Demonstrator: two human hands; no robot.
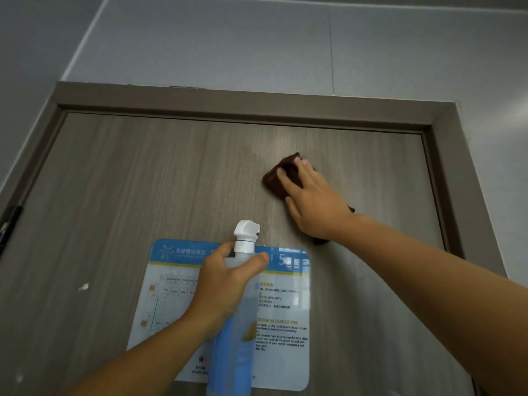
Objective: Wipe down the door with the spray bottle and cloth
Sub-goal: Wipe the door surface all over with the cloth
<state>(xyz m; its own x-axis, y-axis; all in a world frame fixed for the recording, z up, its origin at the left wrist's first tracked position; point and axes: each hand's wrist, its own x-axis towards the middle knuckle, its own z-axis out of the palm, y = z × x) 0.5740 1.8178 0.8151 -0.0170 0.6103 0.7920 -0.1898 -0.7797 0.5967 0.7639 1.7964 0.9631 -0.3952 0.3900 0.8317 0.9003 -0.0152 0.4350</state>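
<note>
1. Head view, the surroundings first: we're right up against a grey wood-grain door (160, 178) set in a darker frame (257, 105), with pale wall panels (285, 44) above. A laminated fire-evacuation notice (281, 318) is stuck to the door, and our left arm and the bottle cover most of its middle. There's a small white speck (83, 287) on the door off to the left, and a dark hinge (10, 221) at the left edge.
2. The spray bottle (238, 324) stands roughly upright, long axis running up and down the picture, white nozzle (246, 230) at the top and aimed up-right at the door. Our left hand (225, 284) is wrapped around its neck, thumb on the right side (the index finger is hidden behind the trigger area).
3. The bottle is clear, with pale bluish liquid inside; we can't tell the level.
4. The dark brown cloth (281, 174) lies flat on the upper right part of the door. Our right hand (311, 204) presses it there with fingers straight and spread, not curled around it.
</note>
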